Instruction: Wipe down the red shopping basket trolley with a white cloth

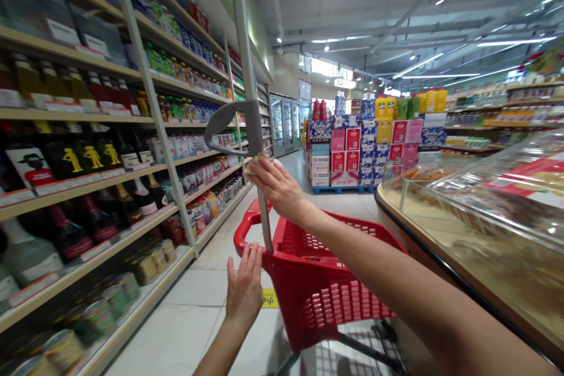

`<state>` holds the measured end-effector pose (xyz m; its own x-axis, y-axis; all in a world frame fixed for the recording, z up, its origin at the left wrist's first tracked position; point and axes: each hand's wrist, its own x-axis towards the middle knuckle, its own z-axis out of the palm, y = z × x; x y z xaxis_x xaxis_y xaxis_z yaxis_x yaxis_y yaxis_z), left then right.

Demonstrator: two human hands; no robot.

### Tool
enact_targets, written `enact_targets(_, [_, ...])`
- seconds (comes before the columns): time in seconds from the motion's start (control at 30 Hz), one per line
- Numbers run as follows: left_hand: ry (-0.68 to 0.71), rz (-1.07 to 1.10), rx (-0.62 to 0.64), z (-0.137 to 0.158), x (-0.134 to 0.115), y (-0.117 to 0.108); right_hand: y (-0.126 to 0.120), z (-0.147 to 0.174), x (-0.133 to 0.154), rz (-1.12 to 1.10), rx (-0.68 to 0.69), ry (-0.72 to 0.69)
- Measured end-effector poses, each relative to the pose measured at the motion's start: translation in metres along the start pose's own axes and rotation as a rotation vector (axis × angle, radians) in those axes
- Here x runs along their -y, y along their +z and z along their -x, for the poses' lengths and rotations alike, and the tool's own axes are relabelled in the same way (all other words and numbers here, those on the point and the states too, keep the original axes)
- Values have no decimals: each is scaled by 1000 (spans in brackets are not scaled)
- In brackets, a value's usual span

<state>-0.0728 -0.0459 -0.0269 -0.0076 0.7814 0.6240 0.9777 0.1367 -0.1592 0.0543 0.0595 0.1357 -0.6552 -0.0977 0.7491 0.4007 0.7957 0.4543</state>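
Note:
My right hand (282,188) reaches across to a slim metal pole (247,41) that rises from the corner of a red shopping cart (308,294). Its fingers are closed on a crumpled, pale cloth (263,163), pressed to the pole just below a grey plastic hook-shaped bracket (238,126). Lower down, my left hand (244,288) lies against the cart's red handle (241,238). Those fingers are stretched out, with the tips touching the handle and the thumb apart. Part of the cart's basket is hidden behind my right forearm.
Shelves of bottles and cans (176,158) line the left side. Stacked drink cartons (346,153) stand on a blue pallet ahead. A rounded display counter (396,200) with clear-covered food is close on the right. White tiled floor (194,299) runs between shelves and cart.

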Motion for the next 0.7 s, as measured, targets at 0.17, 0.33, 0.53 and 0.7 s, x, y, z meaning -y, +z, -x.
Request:
enact_targets(0.17, [4, -10, 26, 1, -1, 0, 15, 31, 14, -36, 114, -262])
enact_targets(0.33, [-15, -8, -3, 0, -4, -1, 6, 11, 4, -7, 15, 3])
enact_targets(0.53, [-3, 18, 29, -1, -3, 2, 11, 27, 13, -78, 103, -186])
enact_targets(0.7, [-37, 9, -13, -1, -7, 3, 8, 14, 8, -30, 21, 21])
